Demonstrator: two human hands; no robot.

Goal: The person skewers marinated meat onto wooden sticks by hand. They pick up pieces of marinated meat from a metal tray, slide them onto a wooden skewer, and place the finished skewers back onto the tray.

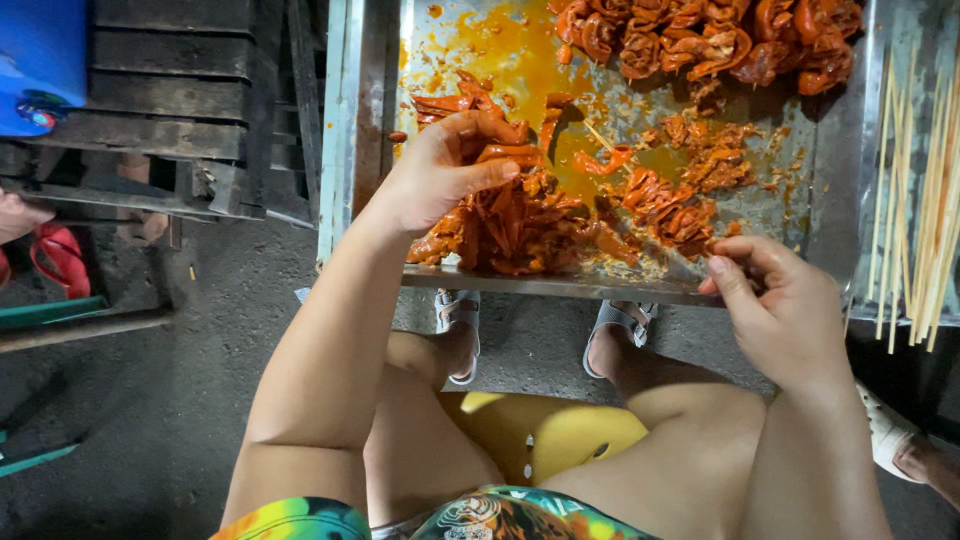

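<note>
Left hand (445,170) pinching orange meat strip (505,153); right hand (780,300) curled at tray (840,200) edge.

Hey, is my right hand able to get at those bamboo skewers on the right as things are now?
Probably yes. The right hand sits at the tray's near edge, just left of the bamboo skewers. Only the tray's raised right wall lies between them, and nothing covers the skewers.

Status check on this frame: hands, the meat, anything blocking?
Left hand pinching an orange marinated meat strip over the pile. Right hand closed at the metal tray edge, contents hidden. Bamboo skewers lie right; nothing blocking.
</note>
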